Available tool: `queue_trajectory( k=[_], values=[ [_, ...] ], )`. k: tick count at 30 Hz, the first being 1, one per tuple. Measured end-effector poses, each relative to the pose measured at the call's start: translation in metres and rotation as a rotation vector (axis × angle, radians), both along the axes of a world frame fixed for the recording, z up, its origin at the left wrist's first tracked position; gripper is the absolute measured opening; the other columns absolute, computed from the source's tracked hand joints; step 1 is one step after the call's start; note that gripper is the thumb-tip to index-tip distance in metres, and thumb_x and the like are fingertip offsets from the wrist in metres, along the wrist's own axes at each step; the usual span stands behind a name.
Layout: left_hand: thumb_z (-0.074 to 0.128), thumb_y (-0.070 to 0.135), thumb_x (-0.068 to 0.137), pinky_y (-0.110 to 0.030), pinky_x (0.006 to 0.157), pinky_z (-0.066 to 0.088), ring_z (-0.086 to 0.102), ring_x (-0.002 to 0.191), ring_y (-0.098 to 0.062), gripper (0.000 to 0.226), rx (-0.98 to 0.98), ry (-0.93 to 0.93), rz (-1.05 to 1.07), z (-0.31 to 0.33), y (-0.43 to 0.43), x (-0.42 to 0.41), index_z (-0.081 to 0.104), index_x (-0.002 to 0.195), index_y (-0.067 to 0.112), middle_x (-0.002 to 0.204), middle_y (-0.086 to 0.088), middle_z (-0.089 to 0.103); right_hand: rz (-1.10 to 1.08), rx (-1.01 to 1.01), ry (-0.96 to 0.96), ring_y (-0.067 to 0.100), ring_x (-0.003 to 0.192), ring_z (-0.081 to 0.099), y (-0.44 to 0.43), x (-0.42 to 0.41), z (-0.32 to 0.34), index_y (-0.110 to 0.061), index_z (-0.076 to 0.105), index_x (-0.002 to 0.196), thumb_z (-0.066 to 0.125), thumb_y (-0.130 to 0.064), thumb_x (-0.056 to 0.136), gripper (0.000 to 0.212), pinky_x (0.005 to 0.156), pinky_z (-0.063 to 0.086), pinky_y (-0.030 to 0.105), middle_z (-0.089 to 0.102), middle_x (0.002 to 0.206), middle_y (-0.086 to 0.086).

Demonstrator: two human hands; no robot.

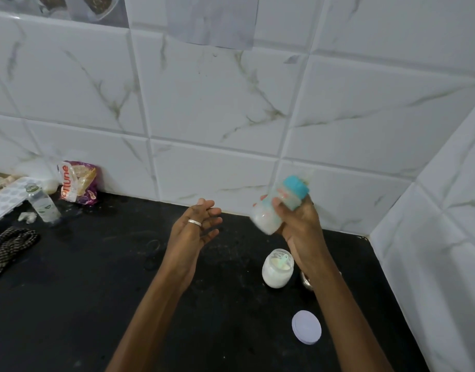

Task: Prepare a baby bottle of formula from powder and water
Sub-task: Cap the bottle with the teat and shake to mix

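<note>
A white marble-patterned tiled wall (pixel 231 103) fills the upper half of the view and turns a corner on the right. Below it lies a black, slightly dusty surface (pixel 96 291). Both of your bare forearms reach forward over it.

Your left hand (pixel 196 226) hangs in the air, palm turned inward, fingers straight and relaxed, holding nothing; it wears a silver ring. Your right hand (pixel 298 218) is curled round a small clear plastic baby bottle with a teal screw collar (pixel 279 205). You hold it above the surface, near the wall, tilted with the collar up and to the right.

The bottle looks blurred, and white milky liquid sits in its lower end. So the step in hand seems to be shaking to mix powder and water. Next, you likely need a firm grip and a tight collar, then a check for lumps.

Below your right wrist stands an open round clear jar of white powder (pixel 277 268) with a pale scoop inside. Its flat white round lid (pixel 306 327) lies apart, nearer you.

At far left, near the wall, stand a small clear plastic water bottle (pixel 43 202) and a crumpled printed packet (pixel 77 185).
</note>
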State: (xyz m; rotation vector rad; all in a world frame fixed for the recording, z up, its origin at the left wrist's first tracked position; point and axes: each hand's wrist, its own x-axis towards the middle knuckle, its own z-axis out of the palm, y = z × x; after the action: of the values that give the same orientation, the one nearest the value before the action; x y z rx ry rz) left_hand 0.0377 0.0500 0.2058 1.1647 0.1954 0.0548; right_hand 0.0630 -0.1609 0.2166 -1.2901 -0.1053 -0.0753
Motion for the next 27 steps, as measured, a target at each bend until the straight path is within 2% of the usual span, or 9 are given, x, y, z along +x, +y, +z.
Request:
queue_trajectory(
  k=[2, 5, 9, 12, 17, 20, 24, 25, 27],
  values=[
    [0.053, 0.045, 0.101, -0.038, 0.091, 0.056, 0.073, 0.103, -0.021, 0.036, 0.014, 0.003, -0.001, 0.0, -0.001, -0.001, 0.072, 0.115, 0.017, 0.105, -0.002, 0.077, -0.042, 0.063, 0.002, 0.037, 0.121, 0.066, 0.001, 0.0, 0.004, -0.019, 0.051, 0.133, 0.094, -0.048, 0.065, 0.086, 0.099, 0.054, 0.061, 0.067, 0.122, 0.015],
    [0.053, 0.045, 0.1, -0.04, 0.094, 0.056, 0.073, 0.105, -0.023, 0.038, 0.018, -0.003, -0.007, -0.001, -0.002, 0.0, 0.071, 0.118, 0.017, 0.108, -0.003, 0.078, 0.052, -0.139, -0.02, 0.032, 0.119, 0.068, 0.002, -0.003, 0.001, -0.019, 0.051, 0.133, 0.09, -0.045, 0.071, 0.078, 0.106, 0.049, 0.061, 0.07, 0.124, 0.014],
    [0.057, 0.05, 0.094, -0.039, 0.094, 0.056, 0.073, 0.101, -0.019, 0.042, 0.014, -0.005, -0.007, 0.0, -0.003, -0.001, 0.072, 0.116, 0.017, 0.106, -0.001, 0.078, -0.05, -0.014, -0.008, 0.03, 0.119, 0.068, 0.001, -0.003, 0.005, -0.017, 0.048, 0.138, 0.09, -0.05, 0.07, 0.086, 0.101, 0.053, 0.06, 0.072, 0.119, 0.005],
    [0.052, 0.042, 0.104, -0.039, 0.092, 0.056, 0.073, 0.1, -0.02, 0.034, 0.027, 0.002, -0.009, 0.0, -0.003, 0.0, 0.072, 0.115, 0.017, 0.105, -0.001, 0.078, 0.043, -0.184, -0.016, 0.025, 0.117, 0.07, 0.006, -0.007, 0.004, -0.021, 0.052, 0.132, 0.088, -0.049, 0.074, 0.074, 0.106, 0.051, 0.057, 0.072, 0.123, 0.007],
    [0.052, 0.042, 0.104, -0.038, 0.092, 0.056, 0.074, 0.098, -0.018, 0.033, 0.038, 0.001, -0.007, 0.0, -0.002, -0.001, 0.072, 0.115, 0.018, 0.104, -0.002, 0.078, -0.09, 0.004, -0.017, 0.028, 0.119, 0.069, 0.005, -0.004, 0.008, -0.025, 0.052, 0.131, 0.084, -0.045, 0.079, 0.064, 0.094, 0.058, 0.049, 0.071, 0.116, 0.001],
    [0.052, 0.04, 0.105, -0.038, 0.09, 0.055, 0.074, 0.1, -0.018, 0.031, 0.034, 0.001, -0.013, -0.001, -0.002, -0.001, 0.073, 0.115, 0.019, 0.102, 0.001, 0.078, 0.033, -0.217, -0.017, 0.024, 0.118, 0.069, 0.005, -0.006, 0.006, -0.026, 0.051, 0.132, 0.086, -0.047, 0.076, 0.069, 0.105, 0.052, 0.056, 0.07, 0.124, 0.005],
    [0.053, 0.045, 0.101, -0.036, 0.089, 0.056, 0.074, 0.1, -0.019, 0.035, 0.028, 0.0, -0.01, 0.001, -0.001, -0.003, 0.072, 0.115, 0.019, 0.103, 0.0, 0.078, -0.1, 0.005, -0.014, 0.029, 0.121, 0.067, -0.002, -0.004, 0.01, -0.017, 0.044, 0.144, 0.087, -0.052, 0.072, 0.091, 0.096, 0.056, 0.058, 0.066, 0.13, 0.01],
    [0.053, 0.045, 0.1, -0.036, 0.09, 0.056, 0.074, 0.101, -0.019, 0.036, 0.028, 0.002, -0.012, 0.001, -0.001, -0.003, 0.072, 0.114, 0.019, 0.104, -0.001, 0.078, -0.099, 0.024, -0.004, 0.029, 0.122, 0.067, -0.002, -0.004, 0.012, -0.018, 0.041, 0.146, 0.086, -0.049, 0.074, 0.09, 0.095, 0.057, 0.058, 0.065, 0.13, 0.009],
    [0.053, 0.043, 0.102, -0.038, 0.091, 0.056, 0.073, 0.102, -0.021, 0.033, 0.025, 0.006, -0.009, 0.0, -0.001, -0.003, 0.072, 0.114, 0.019, 0.107, -0.002, 0.078, -0.008, -0.155, -0.001, 0.027, 0.121, 0.068, -0.002, -0.004, 0.012, -0.021, 0.044, 0.141, 0.083, -0.042, 0.082, 0.074, 0.099, 0.055, 0.057, 0.068, 0.128, 0.008]
  ],
)
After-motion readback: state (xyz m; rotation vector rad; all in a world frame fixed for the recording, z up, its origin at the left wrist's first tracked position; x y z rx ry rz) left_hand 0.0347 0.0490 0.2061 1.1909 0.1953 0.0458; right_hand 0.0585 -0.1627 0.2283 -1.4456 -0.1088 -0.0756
